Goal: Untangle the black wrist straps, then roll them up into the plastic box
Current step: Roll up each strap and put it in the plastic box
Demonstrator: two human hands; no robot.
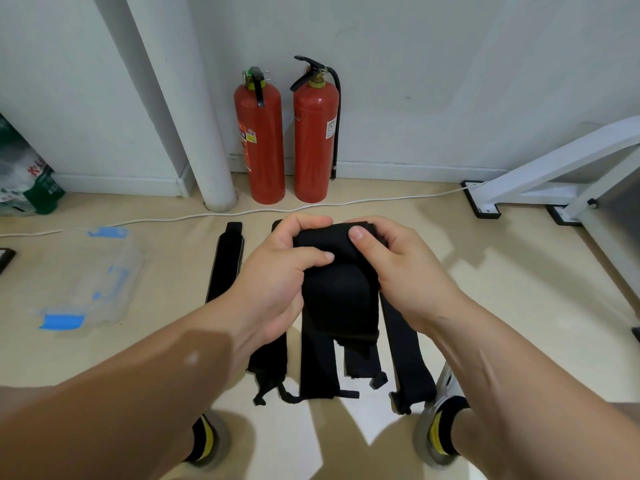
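1. Left hand [277, 282] and right hand [412, 268] both clasp the half-rolled black fabric wrist strap [332, 296], thumbs pressed on top.
2. Its unrolled tail hangs lengthwise from the roll toward the person.
3. More flat black straps [225, 265] lie on the floor beneath.
4. The clear plastic box with blue latches [114, 258] sits well to the left, so the left hand is nearer.

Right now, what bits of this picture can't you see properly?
Head view:
1. Rolled strap: its sides are covered by the left hand and right hand.
2. Floor strap: middle hidden behind the left hand.
3. Plastic box: clear and blurry; contents cannot be told.
4. Green bag: cut off by the left edge.
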